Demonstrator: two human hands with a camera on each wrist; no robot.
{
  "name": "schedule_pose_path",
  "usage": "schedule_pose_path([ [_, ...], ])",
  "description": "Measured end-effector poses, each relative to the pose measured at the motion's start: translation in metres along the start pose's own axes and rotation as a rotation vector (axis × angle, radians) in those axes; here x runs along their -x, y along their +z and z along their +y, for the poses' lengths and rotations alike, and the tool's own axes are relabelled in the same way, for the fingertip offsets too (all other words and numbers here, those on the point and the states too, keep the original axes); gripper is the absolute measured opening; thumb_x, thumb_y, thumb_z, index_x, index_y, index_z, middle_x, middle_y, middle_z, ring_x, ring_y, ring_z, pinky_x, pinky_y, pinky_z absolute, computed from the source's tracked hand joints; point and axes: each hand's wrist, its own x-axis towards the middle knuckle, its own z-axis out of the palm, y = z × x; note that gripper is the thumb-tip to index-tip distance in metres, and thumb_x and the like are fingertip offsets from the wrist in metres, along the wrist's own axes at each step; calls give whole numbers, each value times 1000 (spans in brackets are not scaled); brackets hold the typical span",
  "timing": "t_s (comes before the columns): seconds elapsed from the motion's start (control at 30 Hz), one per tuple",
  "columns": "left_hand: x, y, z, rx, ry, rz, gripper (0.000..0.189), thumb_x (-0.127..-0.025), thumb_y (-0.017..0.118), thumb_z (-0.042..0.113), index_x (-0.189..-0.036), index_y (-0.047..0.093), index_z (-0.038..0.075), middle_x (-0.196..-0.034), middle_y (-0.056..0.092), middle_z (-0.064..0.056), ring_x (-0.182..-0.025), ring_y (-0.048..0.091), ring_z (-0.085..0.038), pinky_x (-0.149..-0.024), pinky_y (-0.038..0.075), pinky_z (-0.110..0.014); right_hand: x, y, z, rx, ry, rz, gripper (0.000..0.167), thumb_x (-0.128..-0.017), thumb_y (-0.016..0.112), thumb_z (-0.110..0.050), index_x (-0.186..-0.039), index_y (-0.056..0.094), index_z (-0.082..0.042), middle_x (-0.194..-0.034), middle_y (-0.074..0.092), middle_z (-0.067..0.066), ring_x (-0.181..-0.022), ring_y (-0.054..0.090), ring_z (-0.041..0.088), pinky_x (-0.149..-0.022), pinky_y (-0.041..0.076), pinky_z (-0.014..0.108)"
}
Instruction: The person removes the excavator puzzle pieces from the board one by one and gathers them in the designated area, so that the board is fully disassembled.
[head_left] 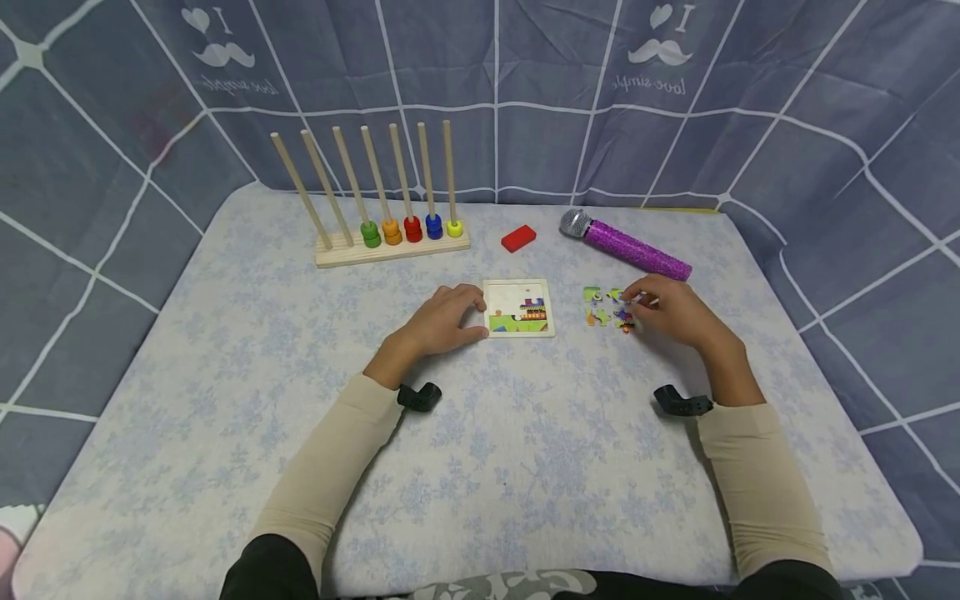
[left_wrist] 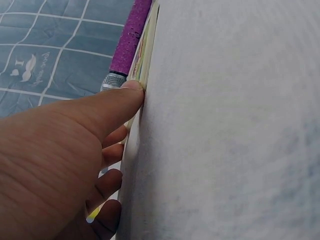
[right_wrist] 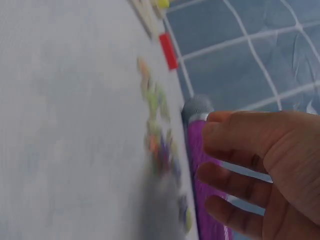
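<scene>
A square puzzle tray (head_left: 519, 334) lies on the table with a partly filled picture of green ground and a small building. My left hand (head_left: 442, 322) rests at its left side, its thumb (left_wrist: 131, 90) touching the edge near the lower corner and its fingers bent loosely by the upper part. Several loose puzzle pieces (head_left: 597, 317) lie to the right of the tray. Over their right end hovers my right hand (head_left: 670, 310), fingers loosely bent. In the right wrist view no piece shows between its thumb and fingers; a single puzzle piece (right_wrist: 185, 216) lies below the hand.
Beyond the pieces lies a purple glittery microphone (head_left: 633, 250) with a silver head. A red block (head_left: 518, 238) sits behind the tray. At the back left stands a wooden peg rack (head_left: 390, 256) with coloured rings on several rods. A tiled-pattern cloth (head_left: 547, 75) hangs behind the table.
</scene>
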Motion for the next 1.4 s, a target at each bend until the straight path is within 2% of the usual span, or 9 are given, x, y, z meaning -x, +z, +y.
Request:
schedule_pose_path([
  [0.07, 0, 0, 0, 1, 5, 2, 38, -97, 70, 31, -124, 57, 8, -147, 49, -9, -128, 44, -30, -109, 33, -43, -5, 2, -8, -36, 2, -27, 18, -95, 66, 3, -112, 68, 6, -110, 66, 21, -95, 65, 36, -79, 52, 53],
  [0.17, 0, 0, 2, 5, 5, 4, 37, -97, 71, 30, -124, 57, 8, -146, 49, -10, -127, 44, -30, -108, 33, -42, -17, 9, -22, -29, -6, -98, 21, -96, 67, -2, -116, 68, 4, -113, 66, 19, -102, 62, 35, -82, 51, 51],
  [0.33, 1, 0, 2, 3, -6, 11, 38, -97, 72, 31, -123, 57, 8, -146, 49, -10, -126, 45, -30, -108, 34, -42, -47, 35, -46, 11, -105, -186, 24, -95, 70, -4, -117, 70, 4, -114, 67, 16, -107, 61, 33, -91, 48, 50],
  [0.47, 1, 1, 0, 6, 2, 9, 38, -97, 71, 32, -124, 57, 8, -147, 49, -9, -126, 44, -30, -108, 34, -42, -70, 56, -66, 93, -138, -234, 28, -95, 71, -7, -122, 70, 2, -116, 65, 16, -108, 60, 31, -94, 46, 48],
  [0.57, 1, 1, -1, 10, 6, 0, 38, -98, 70, 32, -124, 57, 9, -147, 49, -9, -126, 44, -30, -108, 34, -42, -80, 65, -78, 185, -111, -254, 31, -94, 72, -9, -123, 70, 2, -116, 64, 18, -108, 58, 34, -94, 46, 48],
  [0.73, 2, -1, 1, 7, -13, -6, 39, -97, 70, 33, -125, 56, 9, -147, 48, -8, -125, 44, -29, -107, 34, -42, -87, 72, -89, 270, -20, -257, 28, -93, 72, -9, -121, 72, -3, -113, 63, 15, -104, 56, 32, -87, 46, 48],
  [0.9, 2, -1, 3, 4, -20, -4, 39, -97, 71, 32, -125, 56, 9, -146, 49, -8, -126, 44, -29, -108, 34, -42, -85, 74, -89, 239, 16, -249, 28, -94, 72, -7, -121, 70, -2, -111, 61, 14, -101, 55, 30, -88, 47, 47],
  [1.1, 3, -2, 3, 10, -15, -8, 39, -97, 71, 32, -125, 56, 8, -146, 50, -9, -126, 44, -29, -108, 34, -41, -83, 74, -87, 203, -7, -233, 27, -93, 74, -7, -119, 70, -1, -109, 61, 14, -96, 55, 28, -88, 47, 43],
  [1.4, 3, -2, 3, 10, -11, 1, 39, -97, 71, 32, -125, 57, 8, -147, 49, -9, -126, 44, -30, -108, 34, -42, -84, 70, -80, 170, -62, -210, 23, -90, 78, -9, -110, 70, -5, -107, 60, 11, -89, 54, 25, -80, 47, 42],
])
